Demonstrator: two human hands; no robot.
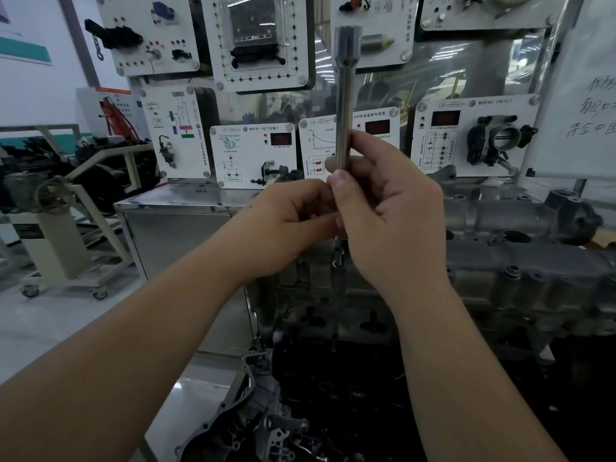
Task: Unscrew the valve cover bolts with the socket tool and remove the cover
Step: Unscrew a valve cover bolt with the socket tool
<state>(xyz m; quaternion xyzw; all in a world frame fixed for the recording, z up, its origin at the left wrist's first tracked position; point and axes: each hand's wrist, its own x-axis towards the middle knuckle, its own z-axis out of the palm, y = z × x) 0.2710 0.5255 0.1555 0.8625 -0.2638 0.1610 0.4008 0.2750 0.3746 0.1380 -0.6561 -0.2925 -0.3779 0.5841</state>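
Both hands [336, 208] grip the upright socket tool [345, 95].

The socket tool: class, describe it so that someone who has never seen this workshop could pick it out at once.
Start at the grey engine in front of the wall of white training panels. Above its near-left end both hands meet, and the socket tool rises upright from the right hand. It is the only long, bright steel shaft here, widening to a socket head at the top.
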